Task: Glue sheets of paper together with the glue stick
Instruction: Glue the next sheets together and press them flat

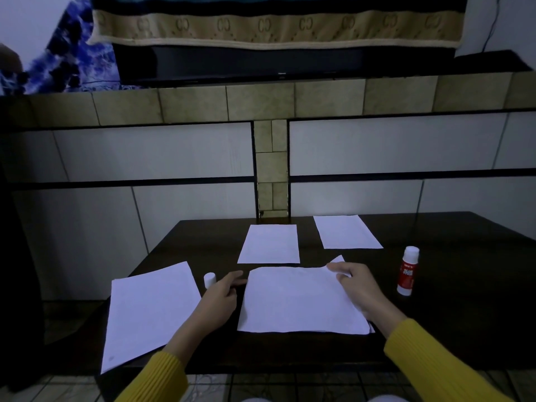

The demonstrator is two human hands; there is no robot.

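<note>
The glue stick (407,271) is a red tube with a white base and white uncapped top, standing upright on the dark worktop (464,300), long axis vertical, just right of the right hand (359,288). Its white cap (209,279) stands near the left hand (220,300). The right hand pinches the far right corner of the top sheet (301,300), lying flat with another sheet beneath. The left hand rests loose, fingers released, beside its left edge.

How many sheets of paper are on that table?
5 visible: front-left; far middle; far right; two stacked under the hands, top, lower corner. More may hide beneath.
</note>
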